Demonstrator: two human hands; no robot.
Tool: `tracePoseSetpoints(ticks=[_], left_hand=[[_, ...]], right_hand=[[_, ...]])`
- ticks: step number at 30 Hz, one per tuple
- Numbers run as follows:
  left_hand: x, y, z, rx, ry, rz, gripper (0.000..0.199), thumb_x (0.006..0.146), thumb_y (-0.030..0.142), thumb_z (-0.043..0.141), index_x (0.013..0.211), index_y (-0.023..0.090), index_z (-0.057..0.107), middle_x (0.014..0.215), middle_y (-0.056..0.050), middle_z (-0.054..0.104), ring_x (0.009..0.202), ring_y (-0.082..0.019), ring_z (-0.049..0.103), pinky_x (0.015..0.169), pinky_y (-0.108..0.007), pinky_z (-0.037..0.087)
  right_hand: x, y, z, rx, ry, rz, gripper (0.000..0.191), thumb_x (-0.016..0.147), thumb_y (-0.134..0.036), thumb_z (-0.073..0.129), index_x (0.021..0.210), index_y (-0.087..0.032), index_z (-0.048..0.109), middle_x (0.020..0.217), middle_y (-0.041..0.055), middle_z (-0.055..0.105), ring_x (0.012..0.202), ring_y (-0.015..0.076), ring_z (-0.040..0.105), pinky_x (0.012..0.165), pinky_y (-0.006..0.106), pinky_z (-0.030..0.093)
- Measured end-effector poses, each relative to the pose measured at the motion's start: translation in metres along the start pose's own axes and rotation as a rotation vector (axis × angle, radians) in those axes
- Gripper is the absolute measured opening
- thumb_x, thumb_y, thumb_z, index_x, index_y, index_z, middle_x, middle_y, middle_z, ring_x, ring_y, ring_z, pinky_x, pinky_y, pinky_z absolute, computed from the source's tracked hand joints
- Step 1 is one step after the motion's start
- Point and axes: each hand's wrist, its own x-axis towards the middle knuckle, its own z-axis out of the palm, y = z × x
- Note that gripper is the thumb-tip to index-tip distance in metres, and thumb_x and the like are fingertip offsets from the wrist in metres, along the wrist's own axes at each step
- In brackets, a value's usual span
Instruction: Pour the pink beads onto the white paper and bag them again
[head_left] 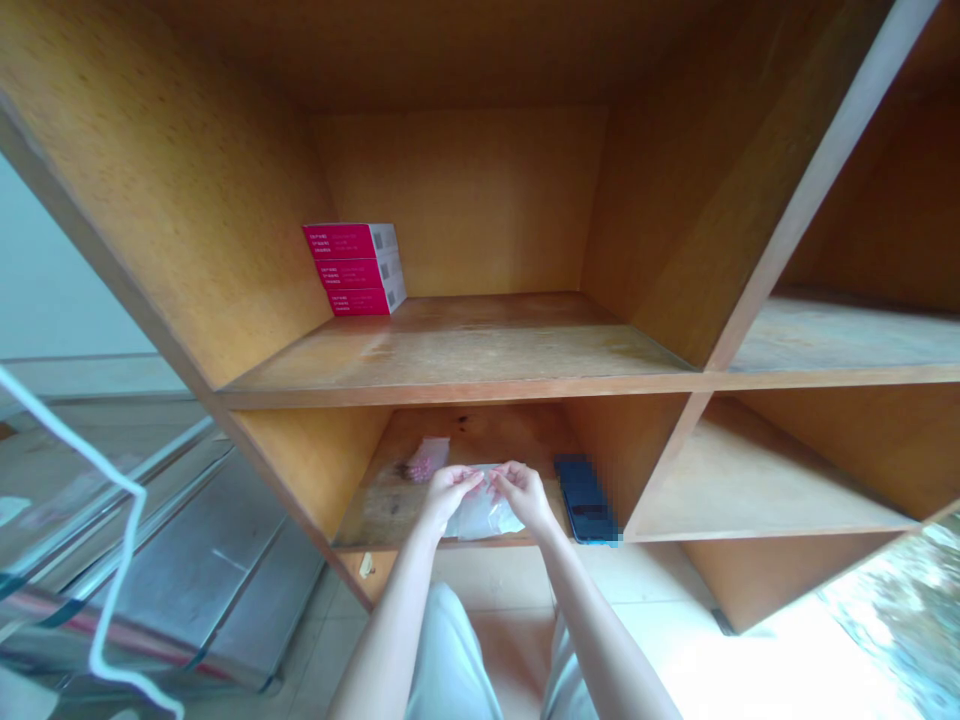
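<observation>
A clear plastic bag (484,515) hangs between my two hands at the front of the lower shelf. My left hand (450,490) pinches its upper edge on one side. The fingers of my right hand (523,490) are closed on the same edge, close to the left fingertips. What lies inside the bag, if anything, I cannot make out. Behind my left hand rests a small clear packet (429,459) with pink pieces in it. To the right of my right hand lies a dark blue flat object (586,500), partly blurred out, perhaps a phone.
Three pink-red boxes (349,272) are stacked on the upper shelf (487,350) at the left. A wooden divider (664,465) bounds the lower compartment on the right. Flat metallic panels (195,560) and a bent white tube (124,560) stand left of the cabinet.
</observation>
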Motion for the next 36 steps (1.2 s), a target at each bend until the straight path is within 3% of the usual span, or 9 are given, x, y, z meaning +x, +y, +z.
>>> tracePoseSetpoints(ticks=[7, 20, 27, 36], left_hand=[[-0.002, 0.004, -0.013, 0.092, -0.047, 0.002, 0.028, 0.065, 0.04, 0.064, 0.07, 0.013, 0.069, 0.065, -0.006, 0.067, 0.051, -0.012, 0.052, 0.051, -0.023, 0.035], [-0.006, 0.002, -0.016, 0.05, -0.079, -0.018, 0.033, 0.068, 0.042, 0.061, 0.082, 0.013, 0.068, 0.078, -0.01, 0.07, 0.068, -0.02, 0.062, 0.052, -0.024, 0.04], [-0.005, -0.001, -0.013, -0.017, 0.071, -0.047, 0.034, 0.061, 0.042, 0.067, 0.077, 0.013, 0.068, 0.072, -0.009, 0.069, 0.061, -0.018, 0.062, 0.05, -0.023, 0.039], [0.001, -0.013, -0.016, -0.105, 0.21, -0.051, 0.044, 0.057, 0.047, 0.068, 0.083, 0.012, 0.064, 0.073, -0.007, 0.068, 0.05, -0.013, 0.058, 0.044, -0.021, 0.037]], right_hand=[[0.001, -0.004, -0.004, -0.018, -0.043, 0.08, 0.031, 0.064, -0.046, 0.064, 0.066, -0.015, 0.062, 0.061, 0.005, 0.066, 0.048, 0.0153, 0.059, 0.046, 0.026, 0.047], [0.001, -0.004, -0.01, -0.013, -0.093, 0.098, 0.038, 0.066, -0.051, 0.06, 0.075, -0.014, 0.068, 0.07, 0.0074, 0.069, 0.059, 0.0196, 0.063, 0.057, 0.03, 0.048], [-0.001, -0.001, -0.007, -0.032, 0.011, 0.069, 0.038, 0.064, -0.051, 0.062, 0.077, -0.016, 0.066, 0.064, 0.0041, 0.066, 0.053, 0.0161, 0.06, 0.051, 0.026, 0.046], [-0.015, 0.009, -0.002, 0.036, -0.108, 0.162, 0.032, 0.064, -0.045, 0.065, 0.076, -0.016, 0.06, 0.063, 0.0027, 0.064, 0.055, 0.0141, 0.059, 0.054, 0.026, 0.047]])
